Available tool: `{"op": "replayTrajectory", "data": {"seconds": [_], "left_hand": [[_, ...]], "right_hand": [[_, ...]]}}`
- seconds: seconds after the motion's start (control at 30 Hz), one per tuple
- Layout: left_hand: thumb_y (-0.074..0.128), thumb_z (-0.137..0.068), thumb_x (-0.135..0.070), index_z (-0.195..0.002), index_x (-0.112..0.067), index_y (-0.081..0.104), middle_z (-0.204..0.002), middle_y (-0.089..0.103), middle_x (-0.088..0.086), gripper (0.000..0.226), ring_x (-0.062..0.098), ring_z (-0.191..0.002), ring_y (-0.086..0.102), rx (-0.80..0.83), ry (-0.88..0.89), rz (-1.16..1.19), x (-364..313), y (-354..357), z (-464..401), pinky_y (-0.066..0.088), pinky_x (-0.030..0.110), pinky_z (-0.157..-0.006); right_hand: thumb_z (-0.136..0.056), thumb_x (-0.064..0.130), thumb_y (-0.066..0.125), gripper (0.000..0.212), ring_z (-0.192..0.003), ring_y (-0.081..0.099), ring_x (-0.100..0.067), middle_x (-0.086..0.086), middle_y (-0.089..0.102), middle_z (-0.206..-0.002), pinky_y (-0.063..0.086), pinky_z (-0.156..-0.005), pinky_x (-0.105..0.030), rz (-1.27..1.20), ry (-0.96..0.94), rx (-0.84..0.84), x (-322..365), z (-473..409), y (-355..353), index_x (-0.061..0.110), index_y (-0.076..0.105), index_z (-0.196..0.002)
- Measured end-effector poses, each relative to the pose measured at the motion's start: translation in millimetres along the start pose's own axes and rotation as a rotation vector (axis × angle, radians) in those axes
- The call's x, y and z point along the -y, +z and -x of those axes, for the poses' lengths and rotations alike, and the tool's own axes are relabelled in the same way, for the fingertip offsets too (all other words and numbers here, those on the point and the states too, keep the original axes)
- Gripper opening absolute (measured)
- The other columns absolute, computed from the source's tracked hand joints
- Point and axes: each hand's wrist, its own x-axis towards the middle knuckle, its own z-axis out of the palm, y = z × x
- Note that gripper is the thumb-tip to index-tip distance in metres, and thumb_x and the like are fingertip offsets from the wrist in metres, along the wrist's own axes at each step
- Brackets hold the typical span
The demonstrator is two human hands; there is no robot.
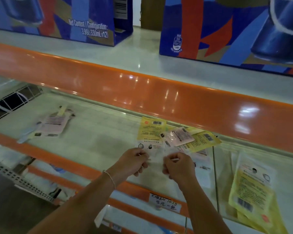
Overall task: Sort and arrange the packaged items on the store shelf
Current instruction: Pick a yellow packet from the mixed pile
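Partly sorted: both hands, left hand (pixel 135 159) and right hand (pixel 178 166), fingers pinching one yellow packet (pixel 150 137); loose packets (pixel 191 141) on shelf (pixel 98 125) remain.

Head camera looks down, close over shelf (pixel 98 125).

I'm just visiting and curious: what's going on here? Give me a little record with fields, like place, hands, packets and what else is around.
place: a store shelf with an orange front edge
left hand: pinches the near left edge of a yellow packet
right hand: fingers curled, pinching a clear packet edge beside it
middle pile: yellow and pink packets overlapping, askew
left pile: pale pink packets, blurred
right section: yellow packets beyond a clear divider
shelf above: blue drink cartons
price label: handwritten, on the shelf's front edge
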Motion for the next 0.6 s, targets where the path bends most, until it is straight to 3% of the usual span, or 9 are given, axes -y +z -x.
{"op": "replayTrajectory", "data": {"seconds": [0.17,0.37,0.47,0.6], "left_hand": [[0.053,-0.097,-0.019,-0.096,-0.007,0.065,-0.071,0.064,0.008,0.017,0.018,-0.054,0.052,0.02,-0.009,0.005,4,-10,-6,0.041,0.026,-0.047],[0.053,-0.097,-0.02,-0.101,-0.007,0.064,-0.072,0.065,0.008,0.018,0.017,-0.052,0.051,0.052,-0.043,0.017,8,-16,-12,0.041,0.026,-0.046],[0.055,-0.094,-0.018,-0.092,-0.009,0.066,-0.07,0.064,0.008,0.015,0.017,-0.048,0.051,-0.075,-0.02,0.025,9,-24,-15,0.041,0.026,-0.045],[0.049,-0.087,-0.016,-0.08,-0.011,0.06,-0.068,0.06,0.008,0.014,0.022,-0.05,0.049,-0.327,-0.067,-0.058,13,-41,-22,0.04,0.024,-0.043]], "right_hand": [[-0.088,0.022,0.069,0.015,-0.046,0.068,-0.012,-0.006,0.071,-0.067,0.048,-0.044,-0.025,0.061,0.025,-0.035,5,3,10,0.009,0.063,-0.083],[-0.086,0.007,0.068,0.005,-0.049,0.07,-0.013,-0.01,0.071,-0.071,0.053,-0.047,-0.033,-0.056,0.059,-0.098,10,6,21,0.009,0.064,-0.088],[-0.084,0.004,0.069,0.013,-0.049,0.068,-0.012,-0.012,0.072,-0.068,0.05,-0.044,-0.027,-0.191,0.092,-0.098,14,9,24,0.009,0.064,-0.096],[-0.085,-0.001,0.068,0.025,-0.055,0.066,-0.014,-0.008,0.072,-0.063,0.047,-0.045,-0.023,-0.571,0.223,0.023,21,14,25,0.014,0.059,-0.102]]}}
